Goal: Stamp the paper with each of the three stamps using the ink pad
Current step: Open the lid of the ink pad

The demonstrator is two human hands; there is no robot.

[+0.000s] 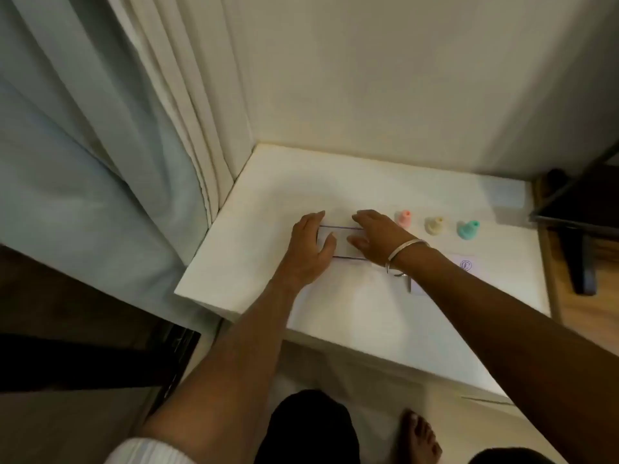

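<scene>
Left hand [310, 244]: lying at the left end of the flat rectangular clear-lidded ink pad case with a dark rim [340, 243], fingers reaching along its far edge and thumb curling over its top; its grip is grasping the case.
Right hand [375, 237]: lying at the right end of the same case, fingers spreading over the far edge and thumb pressing in at the near side; its grip is also grasping the case.
Ink pad case: sitting flat on the white counter [355, 316], between the two hands, left of the stamps.
Stamps: standing upright in a row to the right of the right hand: a small pink plastic stamp [403, 218] just beside the fingers, then a small cream plastic stamp [434, 225], then a small teal plastic stamp [468, 228], each apart from the next.
Paper: a small white paper sheet [464, 264] lying flat nearer than the stamps, partly hiding under the right forearm, showing one round inked mark.
Wrist: a silver metal bangle [407, 252] sitting on the right wrist.
Surroundings: pale pleated curtains [100, 128] hanging to the left of the counter.
</scene>
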